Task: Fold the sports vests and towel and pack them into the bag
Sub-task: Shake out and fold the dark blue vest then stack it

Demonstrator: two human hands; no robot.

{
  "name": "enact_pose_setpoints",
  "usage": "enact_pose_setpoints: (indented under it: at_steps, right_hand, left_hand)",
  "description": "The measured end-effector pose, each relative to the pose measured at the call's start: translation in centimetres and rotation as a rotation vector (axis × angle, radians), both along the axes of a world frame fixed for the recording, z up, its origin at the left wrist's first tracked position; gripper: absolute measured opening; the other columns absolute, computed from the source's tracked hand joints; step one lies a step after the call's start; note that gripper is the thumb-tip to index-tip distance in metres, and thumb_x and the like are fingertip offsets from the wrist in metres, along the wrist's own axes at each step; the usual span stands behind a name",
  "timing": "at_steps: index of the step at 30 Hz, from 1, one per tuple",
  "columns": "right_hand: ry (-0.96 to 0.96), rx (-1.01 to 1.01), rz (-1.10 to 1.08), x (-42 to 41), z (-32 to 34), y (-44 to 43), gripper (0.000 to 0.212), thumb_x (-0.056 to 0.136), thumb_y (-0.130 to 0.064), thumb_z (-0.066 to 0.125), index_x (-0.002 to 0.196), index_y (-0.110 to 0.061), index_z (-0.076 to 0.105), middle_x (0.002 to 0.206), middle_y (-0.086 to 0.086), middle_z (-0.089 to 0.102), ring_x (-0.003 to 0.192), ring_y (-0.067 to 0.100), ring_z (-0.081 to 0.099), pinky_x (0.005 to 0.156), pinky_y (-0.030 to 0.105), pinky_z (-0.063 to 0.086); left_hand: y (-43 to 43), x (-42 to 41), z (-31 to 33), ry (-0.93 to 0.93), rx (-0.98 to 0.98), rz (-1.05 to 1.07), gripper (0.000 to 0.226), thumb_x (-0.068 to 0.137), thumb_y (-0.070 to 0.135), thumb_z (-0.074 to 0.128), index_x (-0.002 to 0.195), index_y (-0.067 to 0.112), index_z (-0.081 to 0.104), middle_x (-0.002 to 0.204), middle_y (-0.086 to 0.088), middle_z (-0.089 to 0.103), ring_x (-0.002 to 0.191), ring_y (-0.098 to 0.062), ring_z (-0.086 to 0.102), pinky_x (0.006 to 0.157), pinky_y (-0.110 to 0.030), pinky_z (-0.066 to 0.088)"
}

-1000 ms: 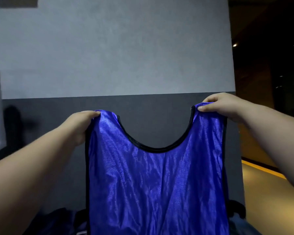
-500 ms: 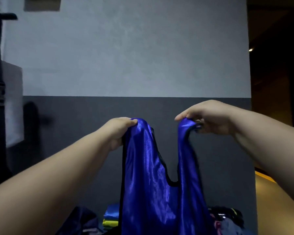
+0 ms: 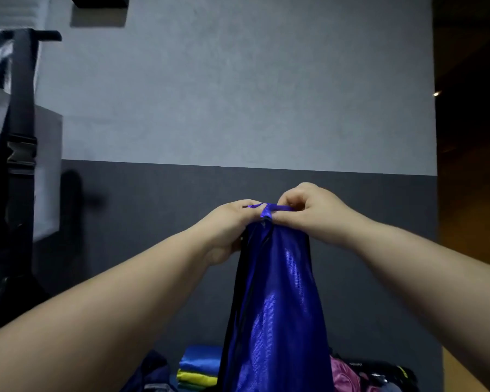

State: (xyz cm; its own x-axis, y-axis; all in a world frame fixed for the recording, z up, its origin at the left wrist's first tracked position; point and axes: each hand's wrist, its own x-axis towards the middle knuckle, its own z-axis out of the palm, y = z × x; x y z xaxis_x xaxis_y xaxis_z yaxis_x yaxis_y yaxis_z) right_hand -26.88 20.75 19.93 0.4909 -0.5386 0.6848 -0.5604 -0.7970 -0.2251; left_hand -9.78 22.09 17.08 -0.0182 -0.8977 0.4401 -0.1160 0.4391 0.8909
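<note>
Blue vest (image 3: 277, 292) runs off the bottom edge, covering part of the folded stack (image 3: 198, 369) and the pink cloth (image 3: 344, 372) behind it. Left hand (image 3: 227, 224) buries its fingertips behind the fabric. Dark clutter (image 3: 379, 374) lower right, too dim to name.

The surface underneath cannot be seen. Along the bottom edge lie dark blue fabric (image 3: 153, 373), a folded stack (image 3: 200, 369) of blue, yellow and green vests, and pink cloth (image 3: 343, 372).

vest (image 3: 277, 301): glossy royal blue, black edge trim
folded stack (image 3: 200, 369): blue over yellow-green
garment (image 3: 344, 373): pink
wall (image 3: 238, 94): light grey above, dark grey below
</note>
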Motion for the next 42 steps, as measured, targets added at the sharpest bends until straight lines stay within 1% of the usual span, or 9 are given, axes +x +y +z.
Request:
enact_pose_setpoints:
  at_steps: [8,13,16,19,26,29,34,37,42]
  right_hand:
    - [-0.133,-0.016,-0.057,0.7,-0.8,-0.7,0.025,0.085,-0.043,0.068,0.072,-0.024,0.057,0.067,-0.011,0.059,0.06,0.002,0.052,0.053,0.019,0.036]
    - [-0.123,-0.063,-0.089,0.7,-0.7,-0.5,0.029,0.083,-0.045,0.07,0.073,-0.022,0.056,0.068,-0.01,0.06,0.062,0.003,0.053,0.054,0.021,0.037]
    - [-0.131,-0.056,-0.095,0.6,-0.5,-0.5,0.028,0.082,-0.043,0.072,0.071,-0.022,0.056,0.067,-0.009,0.059,0.062,0.004,0.053,0.054,0.021,0.037]
    - [-0.132,-0.029,-0.091,0.4,-0.2,-0.8,0.028,0.079,-0.043,0.074,0.07,-0.022,0.058,0.068,-0.008,0.061,0.063,0.006,0.055,0.055,0.022,0.039]
    - [-0.077,0.198,0.091,-1.3,1.0,0.2,0.02,0.075,-0.033,0.081,0.079,-0.018,0.069,0.07,-0.009,0.067,0.061,0.0,0.057,0.057,0.014,0.043]
    - [-0.066,0.22,0.096,-1.8,1.0,0.2,0.017,0.076,-0.028,0.081,0.083,-0.018,0.07,0.077,-0.006,0.07,0.066,0.001,0.059,0.064,0.015,0.046]
    - [-0.161,0.186,0.07,-1.6,0.4,-0.4,0.013,0.077,-0.025,0.08,0.08,-0.018,0.069,0.084,-0.001,0.072,0.071,0.007,0.061,0.066,0.021,0.047]
    - [-0.217,0.222,0.125,-1.3,0.3,-0.7,0.013,0.077,-0.024,0.08,0.081,-0.017,0.07,0.086,0.002,0.073,0.076,0.011,0.065,0.076,0.032,0.052]
    - [-0.262,0.176,0.16,-1.0,0.1,-0.9,0.01,0.078,-0.024,0.079,0.082,-0.019,0.071,0.084,-0.001,0.073,0.08,0.013,0.067,0.081,0.035,0.054]
  left_hand:
    - [1.0,0.7,0.1,0.094,0.035,-0.152,0.049,0.102,0.032,0.043,0.131,-0.007,0.051,0.11,-0.017,0.062,0.095,-0.026,0.059,0.082,-0.032,0.05]
    - [1.3,0.9,0.1,-0.006,0.002,-0.217,0.045,0.09,0.056,0.053,0.091,0.016,0.073,0.095,-0.005,0.071,0.084,-0.016,0.066,0.08,-0.03,0.053]
    - [1.0,1.1,-0.3,-0.115,-0.017,-0.256,0.018,0.081,0.028,0.073,0.092,0.017,0.065,0.094,-0.002,0.068,0.086,-0.015,0.064,0.078,-0.026,0.052]
    - [0.5,1.0,-0.5,-0.044,-0.054,-0.16,0.014,0.09,-0.001,0.062,0.094,0.012,0.06,0.092,-0.006,0.068,0.082,-0.014,0.066,0.078,-0.025,0.053]
    - [0.3,1.1,-0.6,0.081,-0.012,-0.112,0.024,0.099,0.013,0.047,0.116,0.007,0.064,0.098,-0.007,0.068,0.082,-0.018,0.062,0.08,-0.034,0.049]
    - [0.3,0.3,-0.5,0.177,0.02,-0.092,0.027,0.098,0.006,0.042,0.114,0.007,0.064,0.099,-0.009,0.069,0.079,-0.019,0.064,0.068,-0.031,0.052]
    - [0.0,-1.1,-0.3,0.259,-0.001,0.055,0.032,0.091,-0.006,0.035,0.109,0.002,0.06,0.1,-0.019,0.067,0.086,-0.03,0.065,0.079,-0.04,0.054]
    - [0.2,-1.7,0.0,0.287,-0.008,-0.039,0.031,0.092,0.01,0.04,0.111,-0.002,0.062,0.107,-0.022,0.064,0.092,-0.031,0.062,0.084,-0.037,0.053]
    - [0.7,-1.7,0.0,-0.047,-0.058,-0.179,0.034,0.092,0.042,0.055,0.101,0.014,0.073,0.095,-0.006,0.073,0.081,-0.015,0.07,0.072,-0.024,0.057]
